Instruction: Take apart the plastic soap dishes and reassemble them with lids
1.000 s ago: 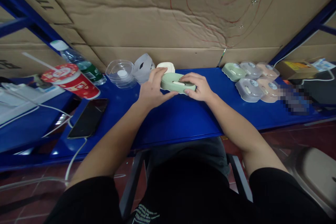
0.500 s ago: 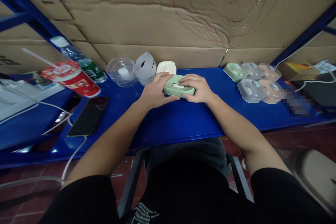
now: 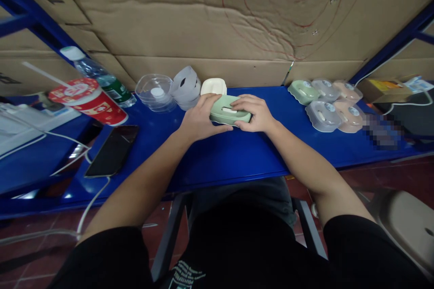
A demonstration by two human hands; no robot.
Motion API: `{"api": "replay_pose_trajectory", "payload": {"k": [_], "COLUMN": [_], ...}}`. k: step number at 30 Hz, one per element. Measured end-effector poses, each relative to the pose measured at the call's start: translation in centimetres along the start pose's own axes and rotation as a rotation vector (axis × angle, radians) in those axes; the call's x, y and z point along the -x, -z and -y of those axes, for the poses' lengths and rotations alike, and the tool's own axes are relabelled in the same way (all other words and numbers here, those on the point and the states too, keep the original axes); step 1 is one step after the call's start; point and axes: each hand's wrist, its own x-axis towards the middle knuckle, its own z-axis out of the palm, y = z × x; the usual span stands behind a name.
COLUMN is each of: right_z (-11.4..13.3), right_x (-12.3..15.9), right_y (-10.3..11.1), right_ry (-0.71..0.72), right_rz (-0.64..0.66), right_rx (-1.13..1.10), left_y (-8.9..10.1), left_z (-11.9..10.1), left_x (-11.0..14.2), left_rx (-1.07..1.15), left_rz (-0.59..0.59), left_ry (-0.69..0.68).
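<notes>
A pale green plastic box [image 3: 224, 115] with rounded corners, a slot and a white piece on top is between my two hands over the middle of the table. My left hand [image 3: 200, 117] grips its left end, fingers on the far side and thumb along the near edge. The right end is in my right hand [image 3: 257, 113], with fingers on the top by the slot and thumb at the near side. Just behind the box sit cream-coloured parts [image 3: 213, 86]. To their left stand stacked frosted covers with an oval hole [image 3: 186, 88] and stacked clear plastic covers [image 3: 155, 92].
Several finished-looking boxes in green, grey and peach [image 3: 323, 115] stand at the right on the blue table [image 3: 233, 162]. At the left are a red paper cup [image 3: 98, 104] with a straw, a water bottle [image 3: 113, 90], a black phone [image 3: 111, 151] and white cables. Cardboard [image 3: 190, 22] lines the back.
The green box has come slightly toward me, and its top has tilted level; its inside-looking dark green top now appears as a closed raised cover. Both hands keep their grip.
</notes>
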Motion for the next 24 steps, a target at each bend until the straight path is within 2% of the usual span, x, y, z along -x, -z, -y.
{"api": "replay_pose_trajectory", "payload": {"k": [13, 18, 24], "right_z": [0.4, 0.3, 0.5], "right_x": [0.0, 0.0, -0.1], "right_y": [0.0, 0.0, 0.2], "right_ry": [-0.073, -0.066, -0.148], "right_rz": [0.056, 0.014, 0.003], "right_rx": [0.013, -0.033, -0.055], "left_y": [0.3, 0.4, 0.4], "left_z": [-0.4, -1.0, -0.5], "left_x": [0.0, 0.1, 0.2], "left_rx": [-0.036, -0.101, -0.130], "left_rz": [0.067, 0.093, 0.066], "left_ry": [0.055, 0.060, 0.022]}}
